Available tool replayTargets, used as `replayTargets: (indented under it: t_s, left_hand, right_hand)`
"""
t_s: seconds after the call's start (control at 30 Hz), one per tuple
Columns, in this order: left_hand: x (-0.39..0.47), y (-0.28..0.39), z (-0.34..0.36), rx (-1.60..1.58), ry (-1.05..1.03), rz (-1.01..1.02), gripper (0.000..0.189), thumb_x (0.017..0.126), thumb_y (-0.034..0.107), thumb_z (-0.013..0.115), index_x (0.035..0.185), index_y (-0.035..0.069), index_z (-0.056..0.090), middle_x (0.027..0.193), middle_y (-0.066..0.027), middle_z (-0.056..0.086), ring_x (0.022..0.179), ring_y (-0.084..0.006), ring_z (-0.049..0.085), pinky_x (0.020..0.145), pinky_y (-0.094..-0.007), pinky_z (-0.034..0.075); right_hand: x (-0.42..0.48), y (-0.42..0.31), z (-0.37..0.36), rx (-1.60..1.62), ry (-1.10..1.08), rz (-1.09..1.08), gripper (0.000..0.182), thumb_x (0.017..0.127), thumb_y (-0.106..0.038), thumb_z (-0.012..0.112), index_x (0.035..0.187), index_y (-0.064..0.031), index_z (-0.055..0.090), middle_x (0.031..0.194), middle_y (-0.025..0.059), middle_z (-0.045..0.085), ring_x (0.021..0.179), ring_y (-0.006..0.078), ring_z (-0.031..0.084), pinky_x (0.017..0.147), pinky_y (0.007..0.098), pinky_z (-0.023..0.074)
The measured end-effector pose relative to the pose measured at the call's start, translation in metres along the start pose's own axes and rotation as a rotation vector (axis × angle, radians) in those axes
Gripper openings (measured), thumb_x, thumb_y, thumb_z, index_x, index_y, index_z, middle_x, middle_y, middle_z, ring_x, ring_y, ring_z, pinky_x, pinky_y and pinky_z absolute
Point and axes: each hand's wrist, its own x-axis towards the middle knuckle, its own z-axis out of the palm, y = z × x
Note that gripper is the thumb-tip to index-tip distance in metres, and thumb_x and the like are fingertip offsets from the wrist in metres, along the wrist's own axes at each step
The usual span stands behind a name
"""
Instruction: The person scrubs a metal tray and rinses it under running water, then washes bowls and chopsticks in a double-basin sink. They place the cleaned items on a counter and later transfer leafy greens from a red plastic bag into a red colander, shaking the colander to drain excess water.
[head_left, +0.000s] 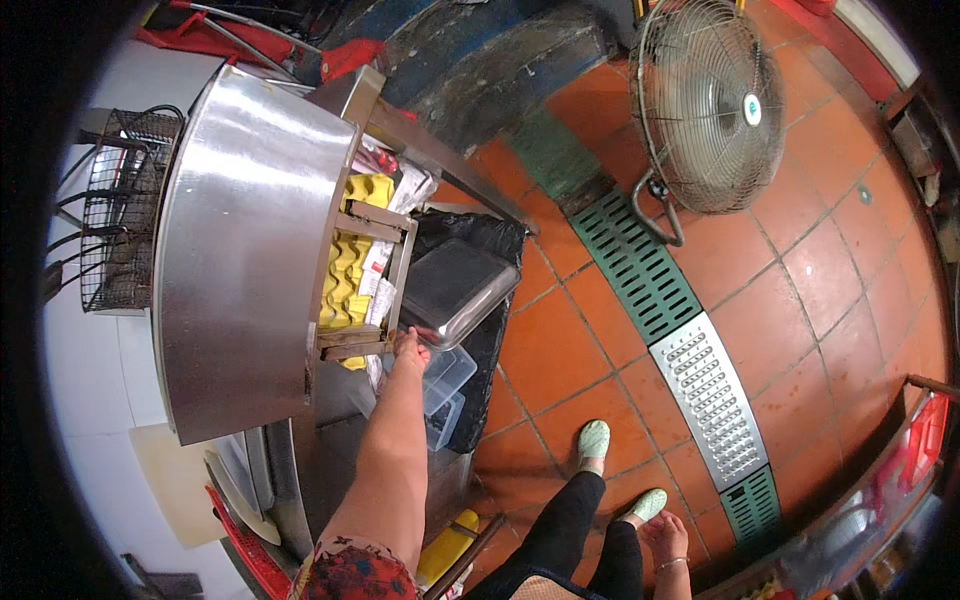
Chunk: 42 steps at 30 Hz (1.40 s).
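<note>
My left hand (412, 351) reaches out past the corner of the steel table and grips the near edge of a clear plastic container (459, 289). The container lies tilted over black plastic sheeting (480, 397). Below my fingers sit more clear plastic boxes (448, 386), partly covered by my forearm. My right hand (664, 537), with a bracelet at the wrist, hangs low beside my leg. It holds nothing, and its fingers are loosely bent.
A steel table (251, 255) stands at left, with wire fry baskets (124, 217) behind it. Yellow egg trays (349, 277) fill the shelf underneath. A large fan (712, 109) stands on the tiled floor (810, 262), beside a drain grate (709, 401). A red crate (926, 442) sits at right.
</note>
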Motion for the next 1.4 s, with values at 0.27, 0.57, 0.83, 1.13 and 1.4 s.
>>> replayTargets:
  t_s: [0.27,0.57,0.83,1.13,1.4]
  left_hand:
    - [0.019,0.002,-0.062,0.075,0.131,0.292,0.045,0.083,0.029,0.055,0.121,0.012,0.037,0.115,-0.0105,0.043,0.091,-0.0276,0.05,0.078,-0.0396,0.047]
    - [-0.175,-0.131,-0.084,0.351,-0.181,0.206,0.033,0.082,0.011,0.05,0.114,0.008,0.043,0.076,0.0016,0.047,0.058,-0.0062,0.043,0.048,-0.0215,0.04]
    - [-0.346,-0.22,-0.2,0.783,-0.284,0.29,0.037,0.083,0.017,0.054,0.118,0.008,0.044,0.101,-0.0053,0.052,0.085,-0.0153,0.053,0.068,-0.0295,0.047]
    - [-0.469,-0.266,-0.402,0.563,0.013,0.372,0.034,0.079,0.021,0.055,0.108,0.004,0.051,0.092,-0.0116,0.06,0.084,-0.0223,0.057,0.073,-0.0308,0.045]
    - [-0.571,-0.237,-0.488,0.466,0.289,0.545,0.029,0.079,0.019,0.054,0.106,0.007,0.054,0.09,-0.0133,0.06,0.082,-0.0249,0.059,0.071,-0.0322,0.046]
  right_hand:
    - [0.006,-0.006,-0.017,0.025,-0.024,0.033,0.019,0.086,-0.023,0.047,0.099,-0.0099,0.05,0.072,0.0073,0.057,0.059,0.0204,0.055,0.053,0.0349,0.0477]
    - [-0.032,-0.035,0.003,-0.089,-0.149,-0.137,0.015,0.086,-0.018,0.047,0.098,-0.0099,0.05,0.072,0.0058,0.056,0.06,0.0186,0.057,0.052,0.0314,0.0486]
    - [-0.088,-0.072,-0.063,-0.242,-0.225,-0.325,0.015,0.084,-0.013,0.046,0.098,-0.0075,0.049,0.07,0.0083,0.054,0.055,0.0171,0.053,0.046,0.0285,0.0448]
    - [-0.127,-0.116,-0.129,-0.447,-0.23,-0.303,0.015,0.083,-0.012,0.045,0.097,-0.0071,0.047,0.064,0.0084,0.051,0.046,0.0172,0.045,0.038,0.0298,0.0376]
    - [-0.091,-0.115,-0.065,-1.21,-0.406,-1.647,0.011,0.073,-0.009,0.052,0.082,-0.0047,0.056,0.064,0.0052,0.053,0.049,0.0144,0.05,0.038,0.0244,0.0377]
